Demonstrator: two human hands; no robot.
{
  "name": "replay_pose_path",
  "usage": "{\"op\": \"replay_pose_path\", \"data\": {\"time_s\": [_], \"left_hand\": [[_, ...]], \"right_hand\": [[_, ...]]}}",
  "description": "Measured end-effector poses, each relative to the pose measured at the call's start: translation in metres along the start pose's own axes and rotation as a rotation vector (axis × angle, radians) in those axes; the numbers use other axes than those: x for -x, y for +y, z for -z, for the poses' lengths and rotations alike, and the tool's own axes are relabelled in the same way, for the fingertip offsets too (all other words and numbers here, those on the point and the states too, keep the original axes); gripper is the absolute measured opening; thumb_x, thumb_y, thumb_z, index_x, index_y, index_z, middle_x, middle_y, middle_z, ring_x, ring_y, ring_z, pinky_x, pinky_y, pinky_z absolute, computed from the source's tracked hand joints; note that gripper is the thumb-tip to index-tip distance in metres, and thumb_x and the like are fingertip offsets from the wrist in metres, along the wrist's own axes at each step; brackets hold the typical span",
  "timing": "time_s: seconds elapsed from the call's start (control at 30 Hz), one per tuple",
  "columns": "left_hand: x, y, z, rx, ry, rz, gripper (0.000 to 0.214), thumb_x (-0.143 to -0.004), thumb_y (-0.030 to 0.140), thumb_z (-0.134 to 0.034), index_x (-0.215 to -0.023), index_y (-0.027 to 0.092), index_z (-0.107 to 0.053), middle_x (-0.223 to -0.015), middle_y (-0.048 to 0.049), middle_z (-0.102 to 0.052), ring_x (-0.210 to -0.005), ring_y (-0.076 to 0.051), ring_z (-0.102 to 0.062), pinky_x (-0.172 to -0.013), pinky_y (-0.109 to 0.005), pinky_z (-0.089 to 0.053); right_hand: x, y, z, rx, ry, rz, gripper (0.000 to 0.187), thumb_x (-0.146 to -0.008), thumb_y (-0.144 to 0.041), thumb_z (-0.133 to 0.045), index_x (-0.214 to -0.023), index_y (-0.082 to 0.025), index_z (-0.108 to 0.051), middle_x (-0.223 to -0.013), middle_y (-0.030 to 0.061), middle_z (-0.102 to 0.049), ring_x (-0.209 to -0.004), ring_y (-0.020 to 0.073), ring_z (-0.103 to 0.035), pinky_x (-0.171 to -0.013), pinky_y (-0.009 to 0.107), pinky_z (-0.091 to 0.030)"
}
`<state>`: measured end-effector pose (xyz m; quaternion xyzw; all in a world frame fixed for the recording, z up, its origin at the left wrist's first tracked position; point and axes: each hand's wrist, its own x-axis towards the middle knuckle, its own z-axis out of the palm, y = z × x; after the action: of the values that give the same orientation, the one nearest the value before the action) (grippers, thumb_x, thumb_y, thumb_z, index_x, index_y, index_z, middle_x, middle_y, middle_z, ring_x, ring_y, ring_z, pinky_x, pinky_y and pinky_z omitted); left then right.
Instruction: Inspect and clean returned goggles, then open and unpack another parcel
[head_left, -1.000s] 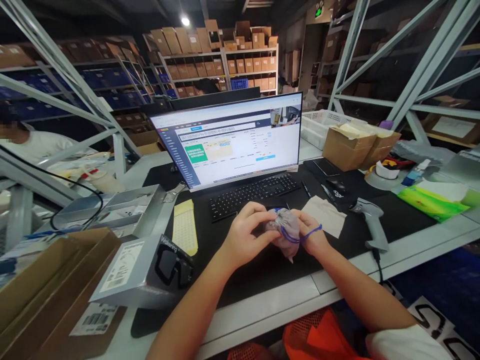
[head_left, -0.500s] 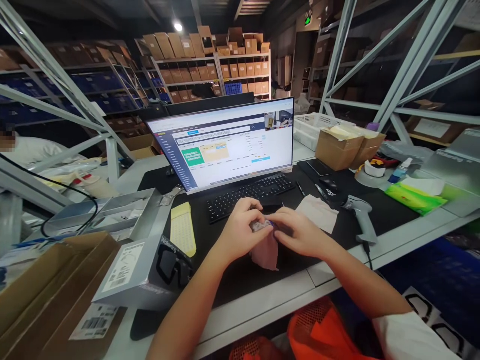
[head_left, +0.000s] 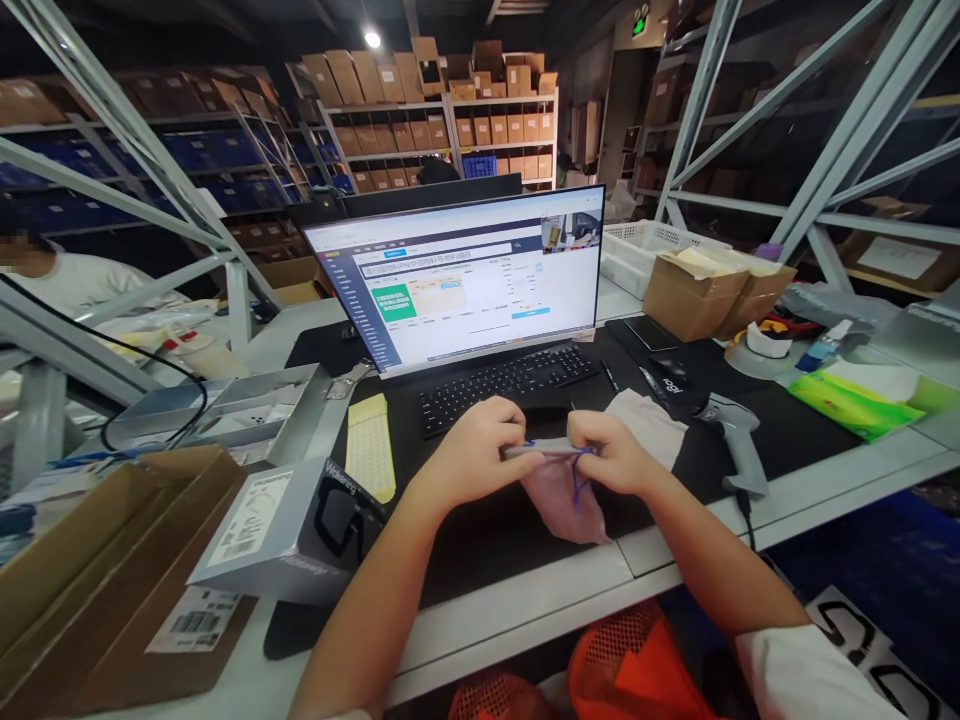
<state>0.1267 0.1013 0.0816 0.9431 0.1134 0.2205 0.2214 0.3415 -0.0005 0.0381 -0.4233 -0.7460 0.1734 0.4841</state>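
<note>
A small pinkish-grey drawstring pouch (head_left: 561,498) with a blue cord hangs between my hands over the black desk mat (head_left: 795,435). My left hand (head_left: 471,452) pinches the left end of the pouch's mouth. My right hand (head_left: 613,455) pinches the right end, so the top edge is stretched flat between them. Both hands are closed on the pouch, just in front of the black keyboard (head_left: 504,382).
A monitor (head_left: 465,275) stands behind the keyboard. A silver box printed with sunglasses (head_left: 289,528) and an open cardboard box (head_left: 97,575) sit at left. A barcode scanner (head_left: 739,440), a cloth (head_left: 646,420) and cardboard boxes (head_left: 712,290) lie at right. Another person (head_left: 52,275) sits far left.
The pouch was bunched in my hands a second ago, with the cord looped round my right hand. Now my hands have moved apart and the pouch's mouth is stretched flat.
</note>
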Motion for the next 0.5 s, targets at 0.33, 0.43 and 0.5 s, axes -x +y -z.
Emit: {"op": "replay_pose_path", "data": {"time_s": [0.33, 0.43, 0.5], "left_hand": [[0.003, 0.002, -0.009, 0.242, 0.028, 0.010, 0.033, -0.088, 0.041, -0.072, -0.067, 0.018, -0.060, -0.071, 0.0016, -0.047, -0.070, -0.013, -0.047, -0.064, -0.028, -0.037], [0.002, -0.002, -0.004, 0.297, -0.038, 0.015, 0.033, -0.087, 0.042, -0.073, -0.069, 0.017, -0.061, -0.094, -0.0033, -0.055, -0.086, -0.015, -0.055, -0.076, -0.028, -0.045], [0.002, -0.005, 0.000, 0.269, -0.041, 0.027, 0.033, -0.089, 0.040, -0.070, -0.067, 0.017, -0.061, -0.110, -0.0061, -0.057, -0.099, -0.017, -0.057, -0.087, -0.031, -0.047]], "right_hand": [[-0.001, 0.003, -0.013, -0.109, 0.076, 0.064, 0.017, -0.084, -0.007, -0.053, -0.087, -0.022, -0.059, -0.097, 0.0045, -0.062, -0.090, 0.0187, -0.061, -0.081, 0.034, -0.051], [0.003, 0.007, -0.014, -0.254, 0.205, 0.021, 0.015, -0.090, -0.011, -0.052, -0.085, -0.022, -0.060, -0.092, 0.0030, -0.063, -0.085, 0.0175, -0.062, -0.078, 0.032, -0.051], [0.004, 0.010, -0.013, -0.305, 0.259, -0.019, 0.016, -0.093, -0.013, -0.054, -0.083, -0.022, -0.062, -0.095, 0.0031, -0.064, -0.087, 0.0175, -0.062, -0.079, 0.032, -0.051]]}}
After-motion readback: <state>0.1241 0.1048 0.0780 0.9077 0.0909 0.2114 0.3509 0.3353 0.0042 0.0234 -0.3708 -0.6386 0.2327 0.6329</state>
